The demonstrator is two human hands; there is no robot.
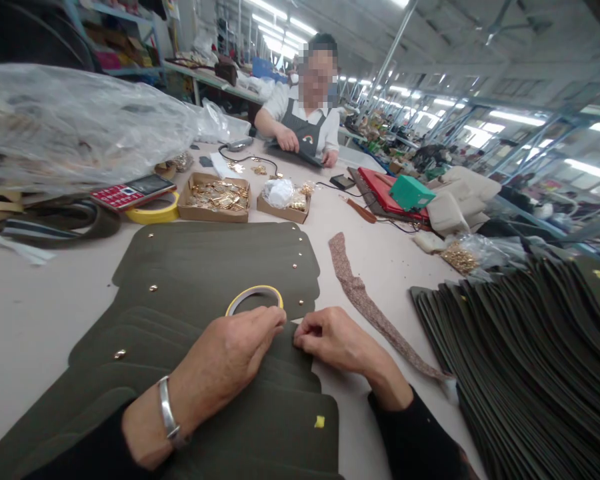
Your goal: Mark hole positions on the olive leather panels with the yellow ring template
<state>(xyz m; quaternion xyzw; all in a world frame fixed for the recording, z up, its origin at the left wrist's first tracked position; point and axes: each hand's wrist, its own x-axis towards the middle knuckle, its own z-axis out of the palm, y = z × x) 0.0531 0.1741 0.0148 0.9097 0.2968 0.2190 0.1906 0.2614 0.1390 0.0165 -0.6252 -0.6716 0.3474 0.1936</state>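
Note:
Several dark olive-green bag panels (220, 253) overlap in a fanned row, with small gold studs near their edges. My left hand (230, 350), a silver bracelet at its wrist, is closed on a roll of yellow tape (255, 291) above the panels. Part of the roll is hidden behind the fingers. Just to the right, my right hand (343, 340) makes a pinch at the edge of a panel; what lies between its fingertips is hidden. A small yellow tape piece (319, 421) sticks to the nearest panel.
A thick row of similar panels (510, 360) stands at the right, beside a speckled brown strip (363, 293). Farther back are a box of gold hardware (214, 212), a second box (293, 212), and a green box (412, 193). Across the table, a co-worker (307, 123) holds a dark piece.

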